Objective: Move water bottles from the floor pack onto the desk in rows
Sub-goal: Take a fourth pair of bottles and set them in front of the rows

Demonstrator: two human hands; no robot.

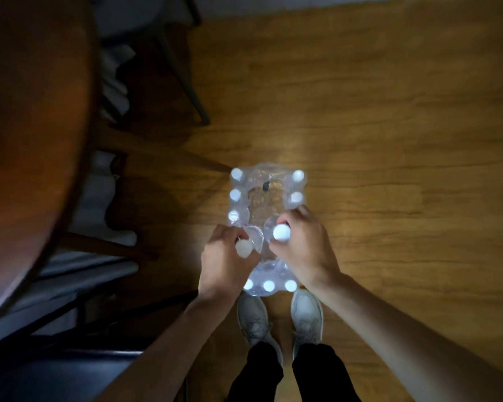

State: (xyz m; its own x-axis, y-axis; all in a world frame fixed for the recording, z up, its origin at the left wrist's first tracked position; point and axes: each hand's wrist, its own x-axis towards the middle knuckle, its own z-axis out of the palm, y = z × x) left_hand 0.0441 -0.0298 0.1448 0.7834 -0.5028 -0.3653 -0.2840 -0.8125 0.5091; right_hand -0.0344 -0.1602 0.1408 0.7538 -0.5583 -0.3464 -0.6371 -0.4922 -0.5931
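Desk [26, 126] edge and chair legs [186, 82] left of floor pack [266, 198]

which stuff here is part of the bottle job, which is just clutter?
Job:
left hand gripping a bottle
right hand gripping another bottle
floor pack with bottles left in it
desk, none on it in view

Clutter:
chair

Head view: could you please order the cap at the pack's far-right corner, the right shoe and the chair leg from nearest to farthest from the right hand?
From the right hand:
1. Right shoe, just below it.
2. Far-right cap, above, at the pack's corner.
3. Chair leg, far up-left.
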